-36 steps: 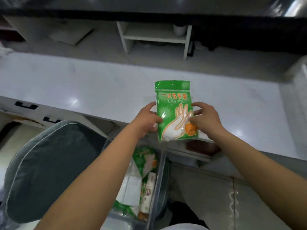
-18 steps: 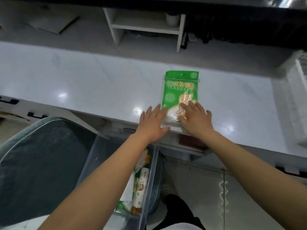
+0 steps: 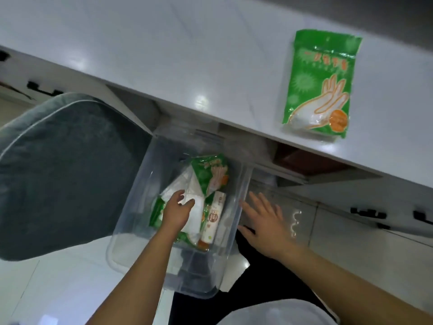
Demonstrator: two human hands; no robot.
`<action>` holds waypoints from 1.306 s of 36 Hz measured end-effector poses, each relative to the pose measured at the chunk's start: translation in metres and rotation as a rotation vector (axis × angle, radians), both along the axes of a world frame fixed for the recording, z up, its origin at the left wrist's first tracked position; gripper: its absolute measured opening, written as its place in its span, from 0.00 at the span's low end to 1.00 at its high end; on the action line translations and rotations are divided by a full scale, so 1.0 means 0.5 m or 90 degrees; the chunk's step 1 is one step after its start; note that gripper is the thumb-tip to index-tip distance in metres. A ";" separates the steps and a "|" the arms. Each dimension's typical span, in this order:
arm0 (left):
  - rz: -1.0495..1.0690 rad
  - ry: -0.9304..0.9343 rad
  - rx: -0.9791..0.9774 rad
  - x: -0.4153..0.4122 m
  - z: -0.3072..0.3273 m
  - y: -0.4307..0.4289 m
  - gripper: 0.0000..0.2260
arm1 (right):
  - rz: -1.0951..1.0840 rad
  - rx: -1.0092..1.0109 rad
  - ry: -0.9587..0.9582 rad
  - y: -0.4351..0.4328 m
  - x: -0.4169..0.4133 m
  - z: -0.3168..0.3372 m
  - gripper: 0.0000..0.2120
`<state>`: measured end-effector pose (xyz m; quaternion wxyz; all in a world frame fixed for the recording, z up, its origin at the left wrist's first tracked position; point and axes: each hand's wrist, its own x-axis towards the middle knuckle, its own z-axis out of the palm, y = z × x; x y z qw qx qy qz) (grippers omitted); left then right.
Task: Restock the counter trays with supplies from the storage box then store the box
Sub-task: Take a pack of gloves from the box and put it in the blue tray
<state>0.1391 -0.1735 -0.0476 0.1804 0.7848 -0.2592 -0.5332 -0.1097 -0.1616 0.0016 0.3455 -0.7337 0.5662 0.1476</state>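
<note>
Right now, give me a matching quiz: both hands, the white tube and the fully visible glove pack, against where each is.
Things:
1. left hand
2. right hand
3. white tube
4. fully visible glove pack

Places:
a. flat on the white counter
b. outside the clear box, beside its right wall
c. lying in the box, along its right side
d. in the box, over the white packets

Pairs: 1-d; 2-b; 3-c; 4-a

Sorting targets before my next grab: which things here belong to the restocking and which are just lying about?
Job: green plastic glove packet on the white counter; clear plastic storage box; inside it, second green glove packet, white folded packets, white tube with orange cap.
Lying about: grey cushioned chair; black drawer handles.
</note>
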 end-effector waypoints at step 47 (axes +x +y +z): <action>0.195 0.216 -0.137 -0.072 0.390 0.122 0.08 | -0.421 0.302 -0.643 -0.216 0.016 0.229 0.24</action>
